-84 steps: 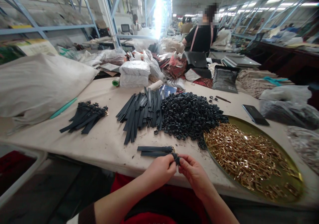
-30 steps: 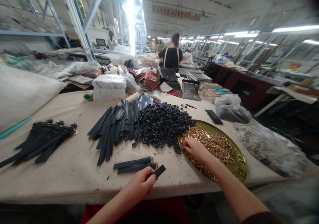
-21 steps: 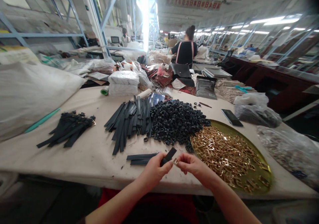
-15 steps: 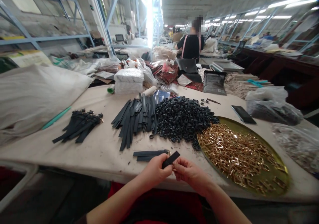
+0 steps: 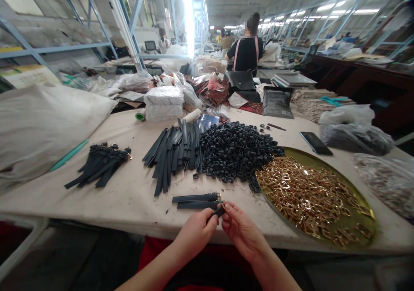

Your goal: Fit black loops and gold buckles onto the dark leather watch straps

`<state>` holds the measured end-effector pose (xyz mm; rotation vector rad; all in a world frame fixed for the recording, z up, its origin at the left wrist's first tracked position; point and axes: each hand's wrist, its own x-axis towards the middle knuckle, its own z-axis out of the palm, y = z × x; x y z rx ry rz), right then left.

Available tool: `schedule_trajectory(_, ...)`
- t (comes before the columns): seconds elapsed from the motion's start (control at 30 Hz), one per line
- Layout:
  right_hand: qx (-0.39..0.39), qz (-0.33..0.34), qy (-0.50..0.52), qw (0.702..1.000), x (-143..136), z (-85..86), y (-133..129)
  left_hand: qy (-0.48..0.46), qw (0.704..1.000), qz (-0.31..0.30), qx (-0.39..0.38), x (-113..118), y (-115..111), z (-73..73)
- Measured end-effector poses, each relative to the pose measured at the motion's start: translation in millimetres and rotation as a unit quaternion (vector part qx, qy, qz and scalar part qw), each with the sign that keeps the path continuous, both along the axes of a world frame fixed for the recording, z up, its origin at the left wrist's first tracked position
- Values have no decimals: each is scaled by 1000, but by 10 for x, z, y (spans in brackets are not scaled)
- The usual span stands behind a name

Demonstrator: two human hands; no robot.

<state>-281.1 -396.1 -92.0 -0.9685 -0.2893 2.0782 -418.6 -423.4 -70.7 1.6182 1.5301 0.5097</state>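
Close to the table's front edge, my left hand (image 5: 198, 227) is closed round a short black strap (image 5: 220, 212). My right hand (image 5: 242, 229) pinches the far end of the same strap, where a glint of gold shows; the fingers hide most of that end. Just beyond the hands lie finished-looking black straps (image 5: 194, 198) with gold buckles at their right ends. Farther back is a fan of flat black straps (image 5: 176, 153), touching a heap of small black loops (image 5: 237, 150). Gold buckles (image 5: 300, 196) cover much of a round brass-coloured tray (image 5: 364, 239) to the right.
A bunch of buckled black straps (image 5: 97, 163) lies at the left, near a white cloth-covered heap (image 5: 48, 127). A phone (image 5: 315, 143) and plastic bags (image 5: 355, 131) are at the right. Wrapped packs (image 5: 164, 103) stand behind. A person (image 5: 246, 51) is farther off, back turned.
The strap has turned from pointing up and right to lying lower between my fingers, its free end now mostly hidden. My right hand has tilted more upright against it. The view has shifted slightly.
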Motion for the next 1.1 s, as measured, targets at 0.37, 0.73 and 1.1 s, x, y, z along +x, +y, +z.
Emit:
schedule_trajectory(0.37,73,-71,-111,989,-109,-54,-170,-85,996,20,-9,47,-35,33)
schedule_trajectory(0.73,188,2,-221,957,-80,-151,-300,-197,970,29,-139,-4,-44,-17)
schedule_trajectory(1.1,190,-7,-230,955,-106,-145,-355,-234,961,85,-120,26,-69,-30)
